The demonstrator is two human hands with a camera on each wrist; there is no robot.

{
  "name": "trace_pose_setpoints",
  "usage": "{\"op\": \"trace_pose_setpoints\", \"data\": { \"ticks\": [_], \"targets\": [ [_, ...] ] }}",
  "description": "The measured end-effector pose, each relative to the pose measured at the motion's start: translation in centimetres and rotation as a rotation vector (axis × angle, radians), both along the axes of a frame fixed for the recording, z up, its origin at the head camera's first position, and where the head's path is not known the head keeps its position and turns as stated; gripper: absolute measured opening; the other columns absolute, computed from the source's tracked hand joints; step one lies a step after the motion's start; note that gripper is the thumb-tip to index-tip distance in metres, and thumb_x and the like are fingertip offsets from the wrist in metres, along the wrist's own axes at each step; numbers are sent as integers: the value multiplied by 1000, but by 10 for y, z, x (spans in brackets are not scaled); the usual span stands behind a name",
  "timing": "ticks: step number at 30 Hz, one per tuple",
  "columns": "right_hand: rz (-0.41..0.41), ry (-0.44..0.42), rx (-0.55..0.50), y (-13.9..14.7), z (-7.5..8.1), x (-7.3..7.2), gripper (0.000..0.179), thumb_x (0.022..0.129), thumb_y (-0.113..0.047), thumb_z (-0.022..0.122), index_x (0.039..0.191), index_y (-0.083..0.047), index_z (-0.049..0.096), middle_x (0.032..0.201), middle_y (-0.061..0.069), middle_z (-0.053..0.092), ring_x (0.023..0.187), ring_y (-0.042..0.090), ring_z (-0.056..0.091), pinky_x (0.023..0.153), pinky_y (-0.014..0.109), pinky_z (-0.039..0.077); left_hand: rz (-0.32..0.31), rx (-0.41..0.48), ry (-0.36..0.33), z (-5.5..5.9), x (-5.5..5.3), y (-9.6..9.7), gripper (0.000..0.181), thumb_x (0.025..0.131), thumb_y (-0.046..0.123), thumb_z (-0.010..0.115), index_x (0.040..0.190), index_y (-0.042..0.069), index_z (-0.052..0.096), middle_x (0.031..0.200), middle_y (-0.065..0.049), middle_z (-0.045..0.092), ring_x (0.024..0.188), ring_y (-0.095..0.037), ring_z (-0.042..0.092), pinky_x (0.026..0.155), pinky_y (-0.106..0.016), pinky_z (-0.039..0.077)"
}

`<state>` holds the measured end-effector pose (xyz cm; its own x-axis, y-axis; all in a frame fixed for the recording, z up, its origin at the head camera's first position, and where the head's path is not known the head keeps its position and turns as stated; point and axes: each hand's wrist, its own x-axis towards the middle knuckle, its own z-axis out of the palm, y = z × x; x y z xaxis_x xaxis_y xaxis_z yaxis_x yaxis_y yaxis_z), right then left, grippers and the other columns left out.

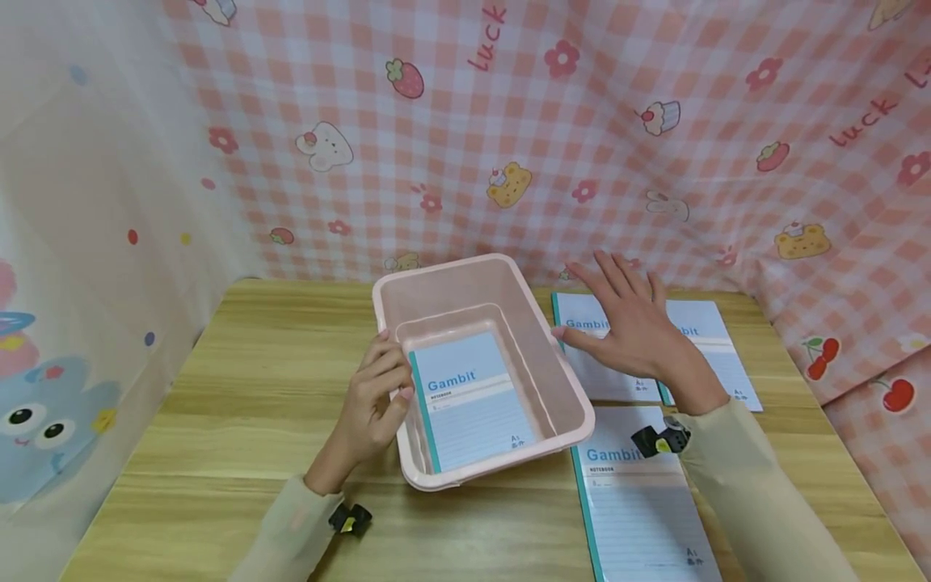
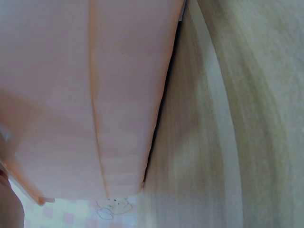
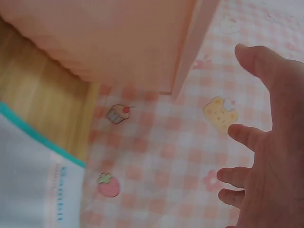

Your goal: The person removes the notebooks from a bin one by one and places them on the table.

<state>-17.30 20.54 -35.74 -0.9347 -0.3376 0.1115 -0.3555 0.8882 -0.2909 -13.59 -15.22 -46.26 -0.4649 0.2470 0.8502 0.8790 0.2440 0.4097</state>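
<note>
A pink plastic basin [image 1: 502, 462] stands over the table with a blue-and-white Gambit notebook [image 1: 473, 412] lying flat on its floor. My left hand [image 1: 372, 396] grips the basin's left rim, thumb on the inner side. Beyond the right rim, my right hand [image 1: 633, 323] is spread, its thumb tip right at the rim in the head view. In the right wrist view, the fingers of that hand [image 3: 270, 142] are apart with nothing between them. The left wrist view mostly shows the basin's outer wall [image 2: 128, 95] close over the wood.
Two more notebooks lie side by side at the back right, a left one [image 1: 600, 372] partly under my right hand and a right one [image 1: 716, 364]. Another notebook [image 1: 633, 517] lies in front of them. A checked cloth [image 1: 451, 145] hangs behind the wooden table [image 1: 240, 404].
</note>
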Motion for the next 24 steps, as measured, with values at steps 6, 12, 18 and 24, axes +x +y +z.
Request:
{"op": "trace_pose_setpoints", "data": {
  "ticks": [6, 12, 18, 24],
  "targets": [
    [16, 21, 24, -18, 17, -7, 92, 89, -72, 57, 164, -37, 16, 174, 6, 0, 161, 36, -2, 122, 71, -5, 8, -1, -4, 0, 1, 0, 23, 89, 11, 48, 67, 11, 54, 76, -4, 52, 90, -26, 51, 125, -45, 26],
    [43, 32, 33, -38, 33, -11, 97, 87, -76, 56, 164, -39, 10, 174, 5, -5, 161, 35, -5, 122, 70, -7, 10, -3, -3, 1, 1, 0, 23, 89, 10, 48, 66, 11, 53, 76, -3, 51, 90, -26, 51, 125, -45, 27],
    [67, 31, 33, -60, 42, -17, 101, 86, -75, 58, 164, -36, 8, 174, 2, -6, 161, 36, -2, 120, 73, -6, 3, -4, 9, 1, 0, -1, 27, 94, 14, 48, 67, 11, 53, 76, -3, 51, 89, -25, 50, 125, -45, 27],
    [75, -20, 53, -86, 41, -22, 105, 82, -83, 54, 164, -39, 4, 174, 2, -7, 161, 34, -5, 119, 76, -5, 6, -4, 12, 0, 0, -1, 30, 96, 16, 48, 67, 11, 54, 76, -3, 52, 89, -25, 50, 125, -45, 26]
  ]
}}
